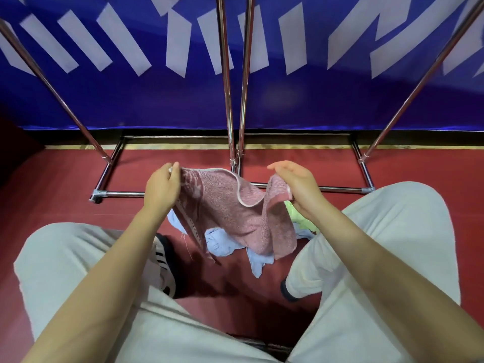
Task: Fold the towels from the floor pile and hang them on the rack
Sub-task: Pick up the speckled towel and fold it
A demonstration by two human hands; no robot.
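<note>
I have the pink towel [230, 205] pinched by its top corners, left hand [162, 187] at 9, right hand [296, 187] at 3, above the pile [222, 244]; next, bring corners together.

Bare forearms, no sleeves showing. Light grey-white trousers [78, 258] both legs, lower frame. Dark sneaker [165, 268] with white side stripes centre-left; dark shoe toe [286, 290] centre-right.

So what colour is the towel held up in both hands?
Pink towel with a pale edge trim, seen in the head view.
</note>
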